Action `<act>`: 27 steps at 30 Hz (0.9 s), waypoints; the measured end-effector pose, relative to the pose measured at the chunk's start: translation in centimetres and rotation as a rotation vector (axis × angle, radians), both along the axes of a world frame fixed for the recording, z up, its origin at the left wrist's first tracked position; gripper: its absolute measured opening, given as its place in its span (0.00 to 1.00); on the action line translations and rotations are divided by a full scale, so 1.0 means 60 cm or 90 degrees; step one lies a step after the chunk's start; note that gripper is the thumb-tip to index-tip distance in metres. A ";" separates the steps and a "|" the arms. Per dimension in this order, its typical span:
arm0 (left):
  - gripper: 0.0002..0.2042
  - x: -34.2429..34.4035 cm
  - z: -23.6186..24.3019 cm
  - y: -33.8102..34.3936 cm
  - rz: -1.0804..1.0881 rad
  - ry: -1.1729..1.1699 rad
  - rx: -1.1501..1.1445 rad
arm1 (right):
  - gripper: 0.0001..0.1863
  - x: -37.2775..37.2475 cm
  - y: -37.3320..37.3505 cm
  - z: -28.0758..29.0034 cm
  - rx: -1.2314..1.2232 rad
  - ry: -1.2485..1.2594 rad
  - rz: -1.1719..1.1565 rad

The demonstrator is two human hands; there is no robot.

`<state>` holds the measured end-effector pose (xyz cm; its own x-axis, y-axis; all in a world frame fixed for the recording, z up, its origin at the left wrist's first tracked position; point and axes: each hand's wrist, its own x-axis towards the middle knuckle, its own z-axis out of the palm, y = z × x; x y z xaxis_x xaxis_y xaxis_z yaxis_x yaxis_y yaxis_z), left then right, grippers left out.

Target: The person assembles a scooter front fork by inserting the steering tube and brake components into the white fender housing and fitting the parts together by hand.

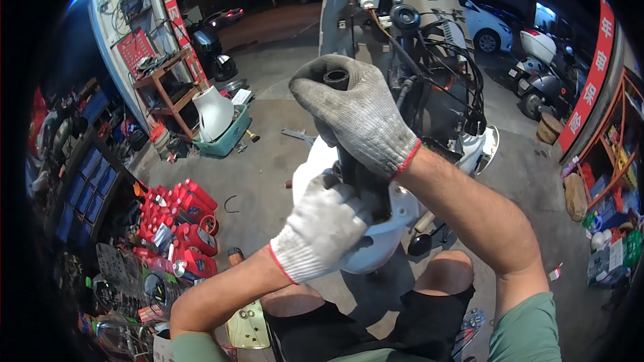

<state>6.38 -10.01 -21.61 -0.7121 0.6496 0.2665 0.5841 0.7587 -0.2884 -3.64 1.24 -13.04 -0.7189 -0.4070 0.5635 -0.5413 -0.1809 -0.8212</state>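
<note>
A single head-worn fisheye view looks steeply down from the person's own eye level, facing forward over a stripped white scooter (396,47) on a concrete workshop floor (268,161). The gloved left hand (322,228) and right hand (359,110) sit close beneath the lens at centre frame. Straight lines bend toward the dark rim, where shelves (161,87) crowd the left edge.
</note>
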 end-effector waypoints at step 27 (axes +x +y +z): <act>0.15 -0.015 0.083 0.002 -0.052 -0.071 0.020 | 0.16 -0.028 0.071 -0.002 -0.056 -0.131 0.164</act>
<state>5.48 -9.89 -16.64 -0.6836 0.6991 0.2096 0.6712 0.7150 -0.1959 -5.32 5.51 -13.16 -0.7009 -0.5466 0.4582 -0.2927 -0.3655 -0.8836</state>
